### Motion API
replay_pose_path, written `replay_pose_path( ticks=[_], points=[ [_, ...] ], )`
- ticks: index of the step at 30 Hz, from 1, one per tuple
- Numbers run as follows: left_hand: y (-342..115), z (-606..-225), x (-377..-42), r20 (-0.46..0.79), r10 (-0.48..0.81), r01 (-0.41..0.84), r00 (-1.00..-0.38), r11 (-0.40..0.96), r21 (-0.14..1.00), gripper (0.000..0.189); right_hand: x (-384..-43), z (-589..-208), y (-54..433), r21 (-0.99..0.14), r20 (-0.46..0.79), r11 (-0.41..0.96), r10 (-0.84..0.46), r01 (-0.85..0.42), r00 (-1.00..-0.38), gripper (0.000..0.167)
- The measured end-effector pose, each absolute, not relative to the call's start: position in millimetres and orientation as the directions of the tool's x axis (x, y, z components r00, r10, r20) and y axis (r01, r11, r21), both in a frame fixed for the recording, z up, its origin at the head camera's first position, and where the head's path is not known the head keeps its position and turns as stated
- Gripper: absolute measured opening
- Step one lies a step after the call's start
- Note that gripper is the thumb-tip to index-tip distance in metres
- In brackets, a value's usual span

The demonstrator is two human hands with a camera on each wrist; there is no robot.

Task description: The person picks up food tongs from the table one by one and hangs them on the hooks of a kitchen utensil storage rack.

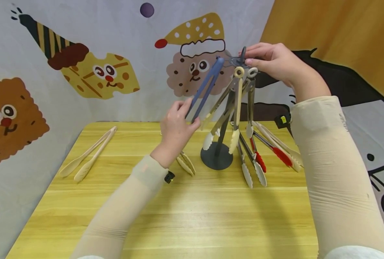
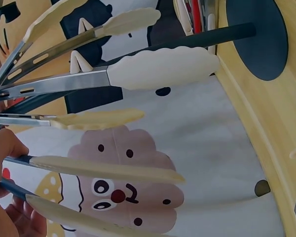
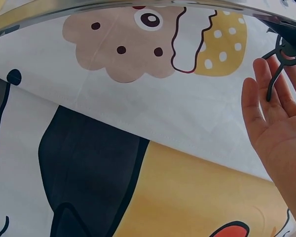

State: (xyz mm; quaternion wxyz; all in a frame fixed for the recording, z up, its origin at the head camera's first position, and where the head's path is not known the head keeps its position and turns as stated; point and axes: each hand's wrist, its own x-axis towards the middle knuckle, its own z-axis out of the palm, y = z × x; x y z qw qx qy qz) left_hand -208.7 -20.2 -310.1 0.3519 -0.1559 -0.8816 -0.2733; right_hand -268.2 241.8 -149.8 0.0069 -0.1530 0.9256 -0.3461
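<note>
My left hand (image 1: pixel 177 126) grips a pair of blue-handled tongs (image 1: pixel 208 81), thumb on one arm and fingers on the other. Their cream tips (image 2: pixel 103 169) show in the left wrist view, pointing away from the hand. The tongs' upper end is beside the hooks at the top of a dark rotating stand (image 1: pixel 222 122); whether it is on a hook, I cannot tell. Up at the stand's hub, my right hand (image 1: pixel 277 63) touches the hooks (image 3: pixel 281 61) with extended fingers. Several metal tongs with cream or white tips (image 1: pixel 235 140) hang from the stand.
Wooden-coloured tongs (image 1: pixel 95 153) lie at the table's left. Cream-tipped tongs (image 1: pixel 187 163) lie partly behind my left hand. To the right of the stand's round base (image 1: pixel 211 156) are white-tipped tongs (image 1: pixel 255 169), red-tipped tongs (image 1: pixel 280 156) and pale tongs (image 1: pixel 276 138). A cartoon-printed cloth (image 1: pixel 120 28) stands behind.
</note>
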Motion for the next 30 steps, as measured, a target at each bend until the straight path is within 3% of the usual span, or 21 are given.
replay_pose_path(
  ticks=[10, 30],
  points=[
    [-19.0, -311.8, -209.1, 0.713, 0.065, 0.426, -0.698, 0.838, 0.340, 0.048, -270.7, -150.6, 243.2, -0.649, 0.094, 0.708, -0.289, -0.278, -0.953, 0.045],
    [-17.4, -311.5, -207.5, 0.790, 0.063, 0.453, -0.609, 0.846, 0.282, 0.043, -271.8, -150.9, 240.5, -0.648, 0.079, 0.716, -0.277, -0.261, -0.958, 0.048]
  ],
)
